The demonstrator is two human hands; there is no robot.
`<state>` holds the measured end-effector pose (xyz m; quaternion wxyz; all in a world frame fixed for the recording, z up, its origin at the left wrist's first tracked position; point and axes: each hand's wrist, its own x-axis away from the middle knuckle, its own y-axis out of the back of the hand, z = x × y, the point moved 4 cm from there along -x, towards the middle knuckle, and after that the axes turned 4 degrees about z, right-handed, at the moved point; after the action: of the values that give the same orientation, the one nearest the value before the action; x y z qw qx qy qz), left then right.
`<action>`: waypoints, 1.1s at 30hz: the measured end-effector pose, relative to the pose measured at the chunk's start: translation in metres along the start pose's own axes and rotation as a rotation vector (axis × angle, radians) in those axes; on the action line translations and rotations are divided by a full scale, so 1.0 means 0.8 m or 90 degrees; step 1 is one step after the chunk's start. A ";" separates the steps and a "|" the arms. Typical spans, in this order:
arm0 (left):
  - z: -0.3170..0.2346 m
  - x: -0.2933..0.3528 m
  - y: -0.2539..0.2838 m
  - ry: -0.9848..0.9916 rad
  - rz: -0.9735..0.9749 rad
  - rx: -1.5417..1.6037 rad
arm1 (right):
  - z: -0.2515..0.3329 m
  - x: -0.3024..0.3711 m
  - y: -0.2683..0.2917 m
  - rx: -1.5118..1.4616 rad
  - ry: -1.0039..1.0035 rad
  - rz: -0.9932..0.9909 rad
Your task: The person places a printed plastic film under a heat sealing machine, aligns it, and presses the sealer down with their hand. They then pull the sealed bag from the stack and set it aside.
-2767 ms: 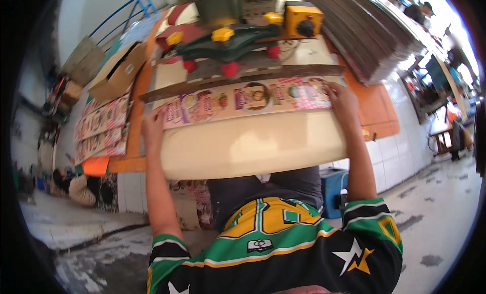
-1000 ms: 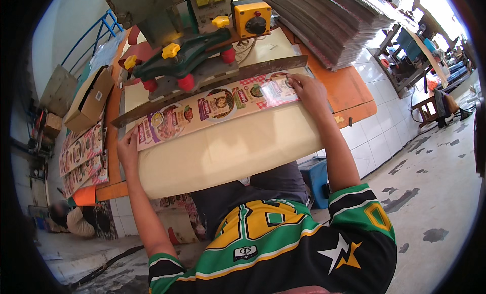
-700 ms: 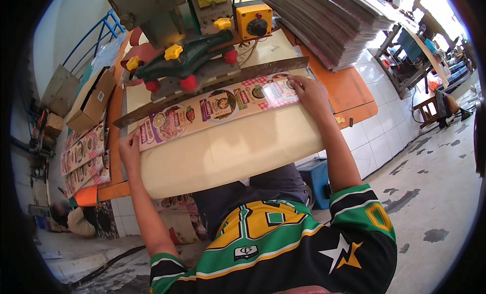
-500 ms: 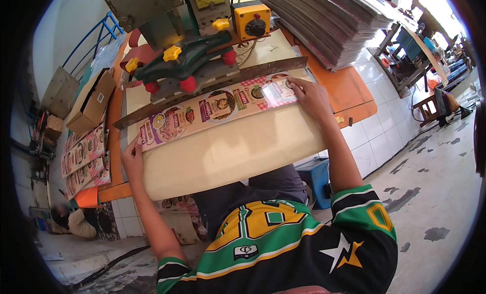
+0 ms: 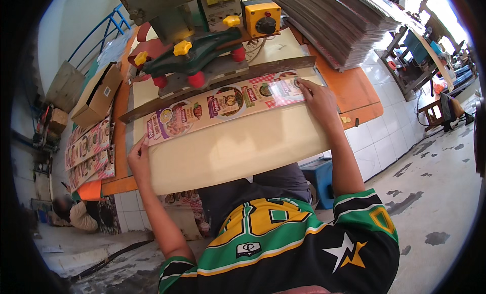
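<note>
A long printed sheet (image 5: 223,104) with food pictures lies across the cream work board (image 5: 233,147), its far edge against a dark metal bar (image 5: 217,84) under a green clamp with red and yellow knobs (image 5: 192,53). My left hand (image 5: 139,160) grips the sheet's left end at the board's edge. My right hand (image 5: 316,99) lies flat on the sheet's right end, fingers pressing it down.
A yellow switch box (image 5: 263,18) and grey machine body stand behind the clamp. A tall stack of sheets (image 5: 339,26) rises at the right. More printed sheets (image 5: 88,150) and a cardboard box (image 5: 96,94) lie left. A person crouches on the floor (image 5: 76,213).
The sheet has stayed under the bar while the view swung left and tilted. My right hand has slid a little along the sheet's right end; my left hand stays at the left end.
</note>
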<state>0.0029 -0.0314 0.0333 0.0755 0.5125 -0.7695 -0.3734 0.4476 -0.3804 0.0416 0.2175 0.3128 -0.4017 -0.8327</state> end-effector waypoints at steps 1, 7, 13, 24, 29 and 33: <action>0.000 0.000 0.000 -0.003 -0.002 -0.003 | 0.000 0.000 0.000 0.001 0.000 -0.001; 0.003 -0.001 0.000 0.004 0.003 0.008 | -0.001 0.000 -0.003 -0.001 -0.006 -0.001; 0.002 -0.001 0.000 0.002 -0.003 0.018 | -0.002 0.001 -0.005 -0.001 0.000 -0.012; 0.002 -0.001 -0.001 0.008 -0.006 0.021 | 0.003 0.001 0.000 0.000 -0.012 0.005; -0.001 0.000 0.000 0.023 -0.006 0.022 | 0.003 0.002 0.000 0.003 0.001 -0.011; -0.001 0.000 0.000 0.023 -0.009 0.014 | 0.004 0.002 0.001 -0.001 -0.004 0.000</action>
<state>0.0037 -0.0320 0.0338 0.0813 0.5254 -0.7684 -0.3564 0.4444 -0.3800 0.0431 0.2166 0.3102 -0.4016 -0.8340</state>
